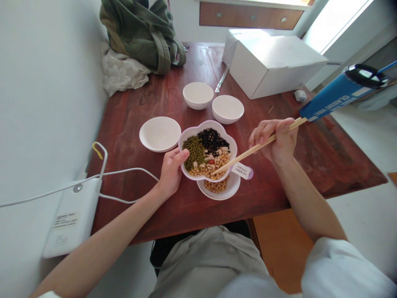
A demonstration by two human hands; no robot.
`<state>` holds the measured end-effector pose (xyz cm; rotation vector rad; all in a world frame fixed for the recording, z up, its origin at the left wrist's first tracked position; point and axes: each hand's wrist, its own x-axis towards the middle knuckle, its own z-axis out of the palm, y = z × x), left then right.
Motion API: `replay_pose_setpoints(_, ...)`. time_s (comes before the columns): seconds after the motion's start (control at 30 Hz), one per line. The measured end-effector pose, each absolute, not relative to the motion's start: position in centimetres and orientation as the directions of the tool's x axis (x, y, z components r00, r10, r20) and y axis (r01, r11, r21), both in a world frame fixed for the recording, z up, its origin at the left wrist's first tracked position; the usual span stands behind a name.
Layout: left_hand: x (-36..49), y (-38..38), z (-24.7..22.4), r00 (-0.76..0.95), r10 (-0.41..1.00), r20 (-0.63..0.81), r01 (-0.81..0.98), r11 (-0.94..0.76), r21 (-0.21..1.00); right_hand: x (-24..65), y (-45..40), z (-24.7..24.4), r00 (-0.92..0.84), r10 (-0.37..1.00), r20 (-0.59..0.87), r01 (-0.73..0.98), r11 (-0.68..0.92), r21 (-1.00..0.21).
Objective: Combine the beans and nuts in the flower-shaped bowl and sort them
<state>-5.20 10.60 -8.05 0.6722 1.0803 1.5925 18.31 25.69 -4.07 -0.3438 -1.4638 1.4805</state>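
Note:
My left hand (170,171) grips the left edge of a white, flower-shaped dish (233,142) with a lilac rim, thumb over the rim. In the dish lie green mung beans (194,153) at left, black beans (213,140) at the back, pale peanuts (223,153) at right and yellow soybeans (201,170) in front. A pair of wooden chopsticks (259,147) is held in my right hand (277,140), their tips down among the soybeans. Partly hidden under the dish's front edge, a small white bowl (235,191) contains more soybeans. A printed label (241,170) sticks out at the dish's right.
Three white bowls (160,133) (198,95) (228,109) stand behind the dish. Farther back are a white box (279,62) and a green bag (139,33). A blue tumbler (338,95) is at right. At left, a white power box (72,219) has cables on the tabletop (124,223).

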Motion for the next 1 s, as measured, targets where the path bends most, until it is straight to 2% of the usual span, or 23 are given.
replay_pose_setpoints(0.4,-5.17,10.56,-8.12,-0.296,0.95,-0.1,-0.438,-0.042,0.898,18.43,25.33,-4.55,-0.416,0.808,0.418,-0.354,0.279,-0.893)
replay_pose_setpoints(0.77,-5.22,10.67,-8.3,-0.302,0.947,-0.111,-0.441,-0.036,0.897,18.29,25.26,-4.41,-0.429,0.812,0.396,-0.348,0.256,-0.902)
replay_pose_setpoints(1.0,-5.16,10.7,-8.3,-0.302,0.948,-0.1,-0.443,-0.047,0.895,18.31,25.82,-4.12,-0.46,0.792,0.4,-0.402,0.216,-0.89)
